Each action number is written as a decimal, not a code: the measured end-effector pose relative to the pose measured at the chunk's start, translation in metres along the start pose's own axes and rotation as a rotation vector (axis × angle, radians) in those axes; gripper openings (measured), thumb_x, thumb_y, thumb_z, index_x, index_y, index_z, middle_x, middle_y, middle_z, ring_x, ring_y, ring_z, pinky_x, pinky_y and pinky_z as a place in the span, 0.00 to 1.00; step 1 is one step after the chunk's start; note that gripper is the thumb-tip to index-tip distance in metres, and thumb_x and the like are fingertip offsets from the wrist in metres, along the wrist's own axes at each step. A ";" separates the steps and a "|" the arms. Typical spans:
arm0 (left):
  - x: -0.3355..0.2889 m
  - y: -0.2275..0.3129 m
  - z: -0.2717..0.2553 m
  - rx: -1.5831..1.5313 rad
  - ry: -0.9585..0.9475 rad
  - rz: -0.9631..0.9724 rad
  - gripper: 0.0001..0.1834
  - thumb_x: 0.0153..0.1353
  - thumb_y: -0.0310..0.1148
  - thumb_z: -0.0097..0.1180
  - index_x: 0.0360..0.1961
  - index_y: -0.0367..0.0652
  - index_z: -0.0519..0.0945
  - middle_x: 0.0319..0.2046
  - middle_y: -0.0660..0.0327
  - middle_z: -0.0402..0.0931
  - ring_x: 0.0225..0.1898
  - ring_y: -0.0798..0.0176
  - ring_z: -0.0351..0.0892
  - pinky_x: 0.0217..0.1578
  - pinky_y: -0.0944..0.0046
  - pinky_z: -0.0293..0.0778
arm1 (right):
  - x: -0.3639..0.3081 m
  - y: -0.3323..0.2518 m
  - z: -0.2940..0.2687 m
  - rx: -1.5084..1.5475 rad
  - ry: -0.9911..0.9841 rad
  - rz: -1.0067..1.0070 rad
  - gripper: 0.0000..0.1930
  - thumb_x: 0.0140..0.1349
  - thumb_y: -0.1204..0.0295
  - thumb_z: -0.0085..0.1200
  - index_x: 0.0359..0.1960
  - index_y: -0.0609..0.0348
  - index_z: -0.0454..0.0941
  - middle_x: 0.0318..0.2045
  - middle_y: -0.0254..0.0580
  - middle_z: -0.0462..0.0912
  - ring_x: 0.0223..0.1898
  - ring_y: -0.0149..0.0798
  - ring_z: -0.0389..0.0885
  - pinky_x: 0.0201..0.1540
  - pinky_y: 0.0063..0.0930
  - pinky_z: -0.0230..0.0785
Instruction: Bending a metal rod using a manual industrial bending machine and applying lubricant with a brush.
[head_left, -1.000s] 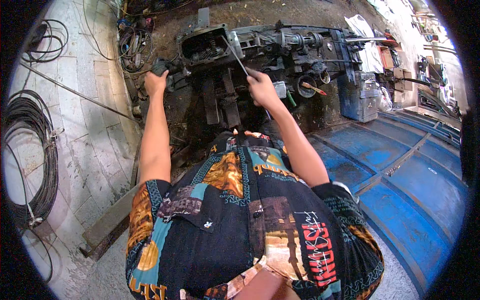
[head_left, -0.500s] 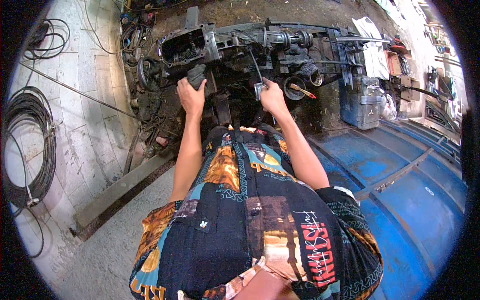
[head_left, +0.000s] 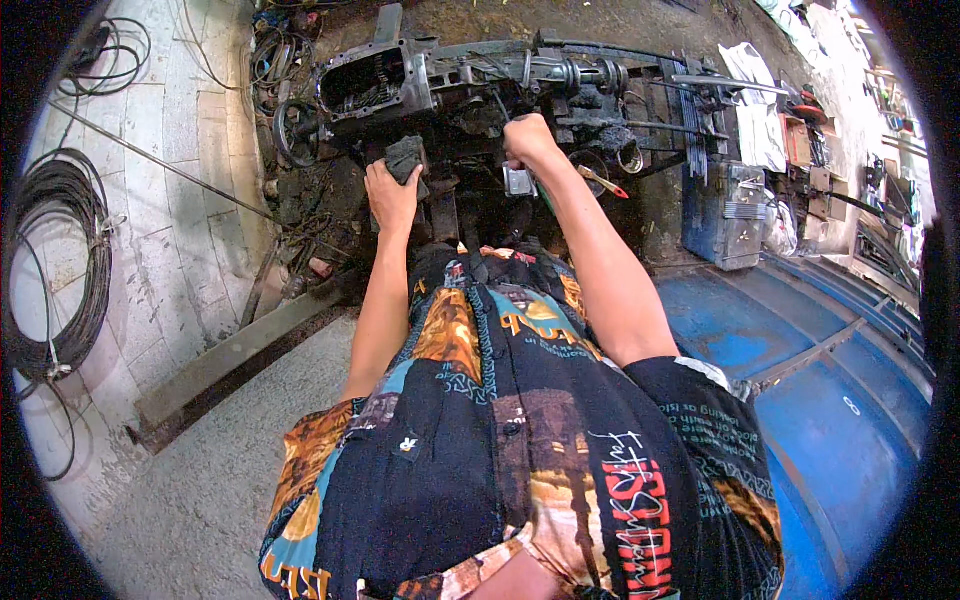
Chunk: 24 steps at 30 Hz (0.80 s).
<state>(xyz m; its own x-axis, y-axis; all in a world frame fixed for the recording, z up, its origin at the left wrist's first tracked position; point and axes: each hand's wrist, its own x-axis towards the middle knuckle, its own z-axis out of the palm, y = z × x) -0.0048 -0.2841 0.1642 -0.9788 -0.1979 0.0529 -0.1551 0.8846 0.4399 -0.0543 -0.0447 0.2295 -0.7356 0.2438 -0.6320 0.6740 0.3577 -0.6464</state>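
Note:
My left hand (head_left: 392,198) is closed round a crumpled dark grey rag (head_left: 405,157), below the open-topped metal housing (head_left: 420,88) of a greasy gearbox-like assembly. My right hand (head_left: 531,140) has its fingers wrapped round a thin dark rod (head_left: 501,104) that slants up to the middle of the assembly. The fingertips and the rod's lower end are hidden by the hand. Just below that hand sits a small pale metal piece (head_left: 518,181), and I cannot make out what it is fixed to.
A paintbrush (head_left: 605,184) with a red-tipped handle lies across a round container, partly behind my right forearm. To the right stands a blue-grey metal box (head_left: 724,215) by blue panels (head_left: 780,330). A black cable coil (head_left: 95,260) lies on the left floor, near a long beam (head_left: 235,365).
My right hand has moved up along the rod, away from the pale metal piece and nearer the assembly. My left hand has shifted slightly, still holding the rag.

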 end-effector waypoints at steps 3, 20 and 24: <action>-0.005 -0.001 -0.008 -0.004 -0.026 -0.030 0.36 0.52 0.47 0.68 0.51 0.30 0.70 0.49 0.48 0.69 0.54 0.44 0.68 0.55 0.51 0.69 | 0.005 0.011 0.000 0.494 -0.224 0.070 0.12 0.64 0.73 0.44 0.41 0.73 0.69 0.28 0.50 0.76 0.23 0.44 0.78 0.26 0.42 0.78; 0.056 -0.092 0.056 -0.092 -0.266 -0.204 0.39 0.56 0.47 0.64 0.57 0.29 0.62 0.54 0.44 0.64 0.58 0.40 0.64 0.58 0.49 0.67 | -0.034 0.106 0.128 0.336 -0.254 0.086 0.13 0.65 0.69 0.51 0.49 0.59 0.74 0.28 0.39 0.80 0.26 0.37 0.81 0.27 0.27 0.74; 0.043 -0.112 0.073 -0.115 -0.306 -0.069 0.30 0.63 0.41 0.57 0.62 0.42 0.62 0.59 0.42 0.61 0.60 0.40 0.64 0.56 0.48 0.69 | -0.053 0.101 0.121 0.429 -0.112 0.222 0.12 0.64 0.71 0.52 0.46 0.65 0.76 0.30 0.40 0.81 0.26 0.35 0.80 0.28 0.29 0.73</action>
<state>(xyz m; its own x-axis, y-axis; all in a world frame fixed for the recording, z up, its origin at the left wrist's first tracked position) -0.0397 -0.3609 0.0515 -0.9639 -0.1045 -0.2447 -0.2237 0.8163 0.5326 0.0609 -0.1307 0.1462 -0.5746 0.1657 -0.8015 0.7986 -0.1007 -0.5934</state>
